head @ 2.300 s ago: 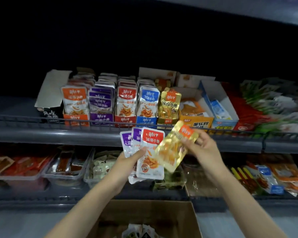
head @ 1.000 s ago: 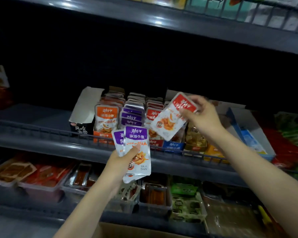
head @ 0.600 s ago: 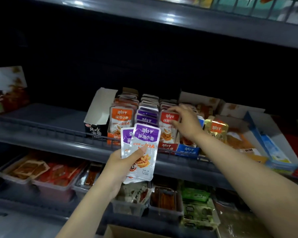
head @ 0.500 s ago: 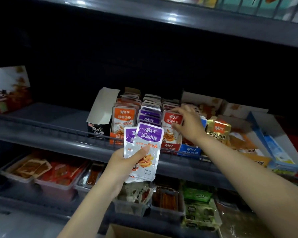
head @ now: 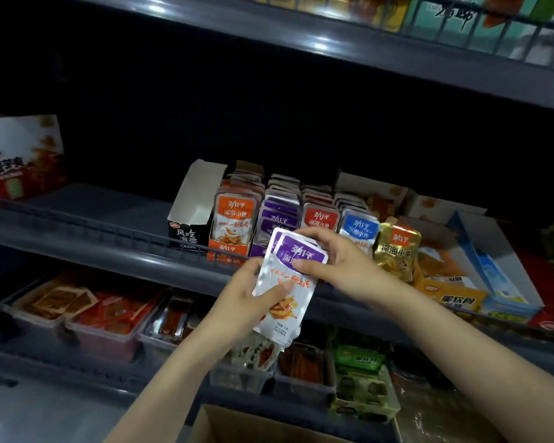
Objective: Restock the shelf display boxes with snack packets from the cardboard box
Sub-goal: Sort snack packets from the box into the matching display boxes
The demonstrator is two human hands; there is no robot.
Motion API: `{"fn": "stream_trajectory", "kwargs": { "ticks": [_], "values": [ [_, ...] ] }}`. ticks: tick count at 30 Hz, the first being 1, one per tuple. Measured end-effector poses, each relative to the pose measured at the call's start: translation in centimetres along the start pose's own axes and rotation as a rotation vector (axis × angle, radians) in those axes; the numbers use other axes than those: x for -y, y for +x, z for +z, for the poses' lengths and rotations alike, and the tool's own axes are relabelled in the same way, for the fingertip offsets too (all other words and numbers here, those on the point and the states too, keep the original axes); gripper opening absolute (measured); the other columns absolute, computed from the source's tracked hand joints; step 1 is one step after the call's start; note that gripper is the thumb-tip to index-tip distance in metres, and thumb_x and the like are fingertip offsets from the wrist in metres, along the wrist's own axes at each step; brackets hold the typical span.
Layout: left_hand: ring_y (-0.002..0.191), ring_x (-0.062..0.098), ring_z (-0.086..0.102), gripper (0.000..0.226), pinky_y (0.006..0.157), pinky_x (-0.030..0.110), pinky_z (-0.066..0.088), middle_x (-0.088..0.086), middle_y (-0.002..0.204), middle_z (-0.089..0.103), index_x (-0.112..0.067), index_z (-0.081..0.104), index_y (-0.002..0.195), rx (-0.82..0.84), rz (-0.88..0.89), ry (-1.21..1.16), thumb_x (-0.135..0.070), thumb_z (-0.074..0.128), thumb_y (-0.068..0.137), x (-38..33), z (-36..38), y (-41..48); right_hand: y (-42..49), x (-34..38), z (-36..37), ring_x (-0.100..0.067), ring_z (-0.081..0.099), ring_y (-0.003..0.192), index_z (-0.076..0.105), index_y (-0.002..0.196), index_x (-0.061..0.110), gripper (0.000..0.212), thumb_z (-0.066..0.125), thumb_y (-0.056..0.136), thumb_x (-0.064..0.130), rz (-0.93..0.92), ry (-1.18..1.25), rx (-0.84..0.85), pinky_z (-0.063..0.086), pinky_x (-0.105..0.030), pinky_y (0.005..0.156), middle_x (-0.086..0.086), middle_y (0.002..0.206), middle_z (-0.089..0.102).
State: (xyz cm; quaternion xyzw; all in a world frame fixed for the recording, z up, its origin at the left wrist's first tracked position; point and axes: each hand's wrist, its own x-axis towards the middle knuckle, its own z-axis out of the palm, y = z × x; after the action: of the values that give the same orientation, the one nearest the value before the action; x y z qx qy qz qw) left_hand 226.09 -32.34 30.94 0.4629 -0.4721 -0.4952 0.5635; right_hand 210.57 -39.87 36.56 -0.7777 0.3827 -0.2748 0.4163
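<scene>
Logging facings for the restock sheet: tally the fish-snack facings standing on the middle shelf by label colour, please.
orange facing: 1
purple facing: 1
red facing: 1
blue facing: 1
gold facing: 1
Total: 5
Not counted: held purple packets.

Grey metal shelves stand against a dark, dimly lit back panel.

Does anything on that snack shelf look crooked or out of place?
Mostly tidy. The gold packet at the row's right end leans crooked, while the blue packet and red packet beside it stand straight. Nothing looks spilled or torn.
</scene>
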Motion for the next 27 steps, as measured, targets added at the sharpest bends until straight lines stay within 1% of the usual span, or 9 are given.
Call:
{"fn": "stream_trajectory", "kwargs": {
  "ticks": [4,8,10,12,15,18,21,24,27],
  "values": [
    [0.078,0.01,0.071,0.039,0.061,0.019,0.054,-0.001,0.099,0.072,-0.016,0.048,0.112,-0.003,-0.035,0.013,-0.014,0.072,0.08,-0.1,-0.9,0.1,-0.5,0.6,0.1,-0.013,0.07,0.09,0.057,0.104,0.025,0.031,0.07,0.082,0.008,-0.032,0.129,-0.057,0.058,-0.023,0.071,0.0,0.102,0.069],
    [0.083,0.011,0.072,0.029,0.063,0.021,0.056,-0.001,0.093,0.075,-0.012,0.061,0.103,0.018,-0.025,0.052,-0.012,0.074,0.078,-0.1,-2.3,0.2,-0.3,1.0,-0.2,-0.008,0.071,0.08,0.058,0.096,0.018,0.021,0.069,0.082,0.009,-0.046,0.204,-0.158,0.056,-0.017,0.062,0.0,0.093,0.071],
    [0.084,0.012,0.072,0.025,0.064,0.021,0.057,-0.002,0.09,0.075,-0.012,0.063,0.1,0.013,0.008,0.075,-0.011,0.075,0.078,0.2,-2.4,0.3,-0.2,1.0,-0.2,-0.005,0.071,0.077,0.059,0.095,0.021,0.023,0.072,0.08,0.01,-0.011,0.176,-0.081,0.054,-0.015,0.06,0.003,0.088,0.071],
    [0.083,0.011,0.072,0.024,0.066,0.022,0.057,-0.004,0.088,0.075,-0.014,0.063,0.097,0.007,0.036,0.114,-0.013,0.076,0.077,0.7,-2.1,0.5,-0.2,1.1,-0.1,-0.002,0.07,0.073,0.057,0.093,0.029,0.033,0.076,0.076,0.008,0.051,0.143,0.0,0.054,-0.015,0.059,0.006,0.084,0.07],
    [0.088,0.006,0.069,0.023,0.075,0.025,0.057,-0.007,0.095,0.072,-0.021,0.06,0.1,-0.029,0.108,0.169,-0.016,0.072,0.082,1.6,-2.0,1.1,0.3,1.0,-0.5,-0.003,0.07,0.078,0.057,0.095,0.031,0.037,0.077,0.074,0.008,0.026,0.079,-0.061,0.053,-0.014,0.059,0.007,0.087,0.069],
    [0.11,-0.004,0.053,0.037,0.095,0.024,0.047,-0.017,0.123,0.056,-0.03,0.047,0.124,-0.179,0.244,0.507,-0.038,0.059,0.09,2.5,-3.1,1.9,1.6,1.1,-1.7,-0.002,0.065,0.083,0.054,0.108,0.025,0.039,0.075,0.078,0.011,-0.108,-0.039,-0.279,0.053,-0.011,0.062,0.012,0.093,0.063],
    [0.135,0.005,0.027,0.054,0.111,0.025,0.021,-0.013,0.144,0.037,-0.028,0.034,0.143,-0.241,0.406,0.912,-0.049,0.043,0.094,3.2,-3.8,2.8,3.1,1.1,-2.0,0.0,0.062,0.092,0.051,0.113,0.023,0.04,0.073,0.081,0.015,-0.243,-0.199,-0.289,0.055,-0.015,0.072,0.015,0.099,0.059],
    [0.14,0.008,0.016,0.063,0.115,0.028,0.007,-0.011,0.15,0.031,-0.027,0.029,0.147,-0.189,0.47,1.142,-0.059,0.029,0.092,4.0,-3.5,4.1,4.5,1.0,-1.4,0.013,0.058,0.089,0.049,0.112,0.028,0.039,0.071,0.083,0.015,-0.331,-0.226,-0.315,0.051,-0.009,0.074,0.02,0.099,0.057],
    [0.139,0.012,0.014,0.069,0.114,0.028,0.003,-0.009,0.15,0.032,-0.024,0.03,0.146,-0.183,0.498,1.219,-0.063,0.023,0.09,4.8,-3.4,5.5,5.6,0.5,-1.0,0.011,0.059,0.089,0.051,0.111,0.027,0.036,0.071,0.083,0.017,-0.357,-0.227,-0.336,0.05,-0.009,0.071,0.016,0.098,0.059]
  ]
}}
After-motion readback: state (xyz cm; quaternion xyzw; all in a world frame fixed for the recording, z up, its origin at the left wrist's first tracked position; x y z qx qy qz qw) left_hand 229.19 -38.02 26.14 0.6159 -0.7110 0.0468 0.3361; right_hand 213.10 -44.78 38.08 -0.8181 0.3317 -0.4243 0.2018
